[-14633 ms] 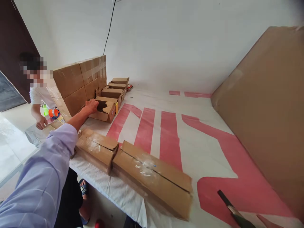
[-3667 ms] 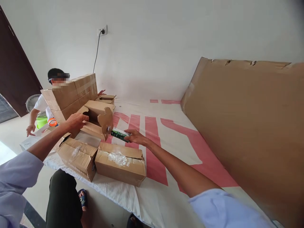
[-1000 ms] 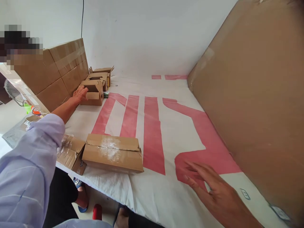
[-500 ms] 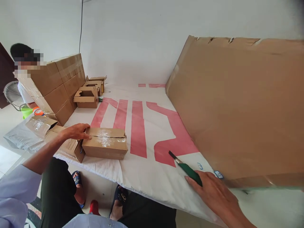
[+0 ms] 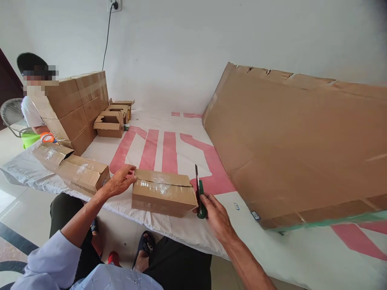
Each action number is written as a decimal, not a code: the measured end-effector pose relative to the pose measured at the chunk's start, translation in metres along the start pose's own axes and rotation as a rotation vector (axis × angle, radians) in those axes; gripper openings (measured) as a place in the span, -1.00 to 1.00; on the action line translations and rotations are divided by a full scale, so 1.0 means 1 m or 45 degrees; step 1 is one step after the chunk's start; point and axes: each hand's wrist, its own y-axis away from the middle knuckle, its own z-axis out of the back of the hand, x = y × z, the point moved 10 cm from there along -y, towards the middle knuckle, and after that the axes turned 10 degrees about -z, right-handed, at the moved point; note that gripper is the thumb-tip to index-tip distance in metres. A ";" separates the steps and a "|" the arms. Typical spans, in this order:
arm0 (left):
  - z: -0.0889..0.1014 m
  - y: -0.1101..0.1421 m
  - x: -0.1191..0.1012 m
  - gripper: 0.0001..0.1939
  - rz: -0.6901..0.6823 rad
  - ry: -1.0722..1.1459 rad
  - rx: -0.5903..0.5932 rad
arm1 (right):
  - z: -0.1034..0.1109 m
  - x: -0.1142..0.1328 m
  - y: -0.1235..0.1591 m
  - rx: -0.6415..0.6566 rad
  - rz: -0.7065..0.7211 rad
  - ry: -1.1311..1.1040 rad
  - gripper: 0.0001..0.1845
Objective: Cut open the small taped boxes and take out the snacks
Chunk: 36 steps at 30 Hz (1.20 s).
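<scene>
Cloth-covered table [image 5: 193,225], carton [image 5: 165,193] along its near edge, hands [image 5: 121,181] apart, right clamped on a knife [image 5: 200,197].

At the upper left, pixelation covers part of a person [image 5: 32,112], whose lower body is hidden behind stacked boxes [image 5: 71,112]. The top edge crops the wall socket [image 5: 117,5]; the right edge cuts off the big cardboard [image 5: 296,149]. Print on the small label [image 5: 255,216] is too tiny to read.

Matt brown cardboard box [image 5: 165,199] under glossy clear tape [image 5: 161,187], on creased white cloth [image 5: 187,237].
</scene>
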 end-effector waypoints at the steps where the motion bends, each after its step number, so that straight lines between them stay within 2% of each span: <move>1: -0.003 0.002 0.008 -0.65 0.017 0.156 -0.047 | -0.005 0.003 0.002 0.010 0.015 -0.046 -0.26; 5: -0.006 0.005 0.025 -0.71 0.009 0.544 -0.191 | 0.006 0.021 0.004 -0.031 0.106 -0.061 -0.28; 9: -0.007 0.007 0.024 -0.74 0.054 0.618 -0.205 | 0.013 0.067 0.012 0.044 0.251 0.123 -0.35; 11: -0.009 0.009 0.022 -0.74 0.094 0.608 -0.176 | 0.001 0.095 0.023 0.154 0.284 0.343 -0.37; 13: -0.011 0.011 0.020 -0.74 0.126 0.611 -0.160 | -0.022 0.120 0.039 0.296 0.303 0.617 -0.38; 17: -0.012 0.012 0.017 -0.77 0.128 0.629 -0.194 | -0.070 0.152 0.069 0.562 0.350 0.925 -0.40; 20: -0.013 0.012 0.014 -0.75 0.114 0.630 -0.218 | -0.094 0.163 0.076 0.659 0.361 1.014 -0.44; 23: -0.015 0.013 0.010 -0.69 0.100 0.619 -0.205 | -0.106 0.169 0.073 0.689 0.384 1.083 -0.47; 31: -0.014 0.017 0.006 -0.57 0.071 0.566 -0.150 | -0.117 0.179 0.066 0.742 0.478 1.267 -0.44; 36: -0.015 0.015 0.004 -0.54 0.094 0.596 -0.136 | -0.120 0.183 0.066 0.776 0.451 1.331 -0.42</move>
